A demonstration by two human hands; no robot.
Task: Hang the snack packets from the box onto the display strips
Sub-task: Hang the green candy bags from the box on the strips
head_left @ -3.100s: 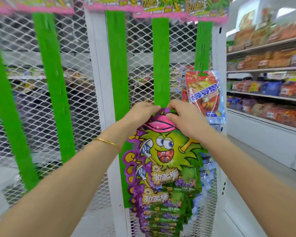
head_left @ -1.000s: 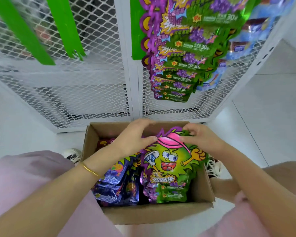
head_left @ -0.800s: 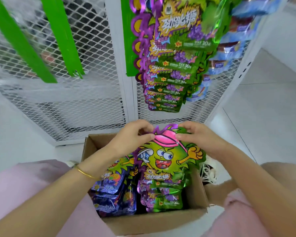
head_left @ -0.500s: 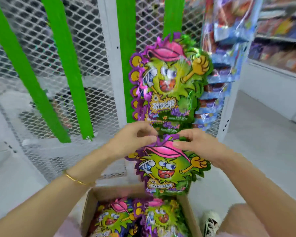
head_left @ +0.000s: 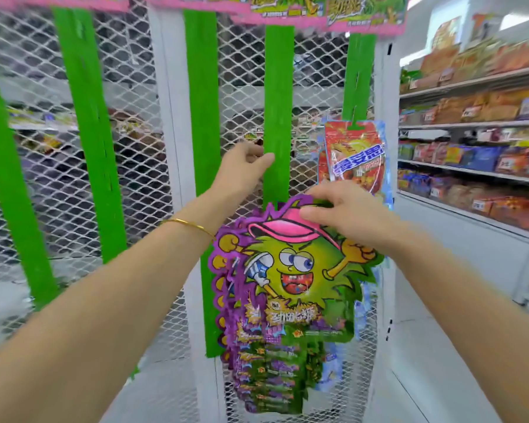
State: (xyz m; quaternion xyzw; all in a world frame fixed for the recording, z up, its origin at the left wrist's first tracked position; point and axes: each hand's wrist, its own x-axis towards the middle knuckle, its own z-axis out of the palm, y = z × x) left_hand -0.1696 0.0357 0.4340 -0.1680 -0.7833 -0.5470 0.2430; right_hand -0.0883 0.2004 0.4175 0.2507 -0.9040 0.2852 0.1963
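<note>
A green and purple snack packet (head_left: 290, 279) with a cartoon durian face and pink cap hangs in front of several like it on a green display strip (head_left: 277, 96). My right hand (head_left: 345, 215) pinches the packet's top edge at the pink cap. My left hand (head_left: 245, 169) grips the left edge of the same strip, just above the packets. A red and blue packet (head_left: 355, 157) hangs on the strip (head_left: 358, 77) to the right. The box is out of view.
More green strips (head_left: 86, 126) hang bare on the white wire mesh rack (head_left: 165, 117). A pink header sign (head_left: 287, 10) runs along the rack's top. Stocked shop shelves (head_left: 477, 126) stand on the right, beside a pale floor aisle (head_left: 425, 377).
I have risen from the box and lifted the packet up to the strip. My left hand has left the packet and taken the strip; my right hand keeps the packet.
</note>
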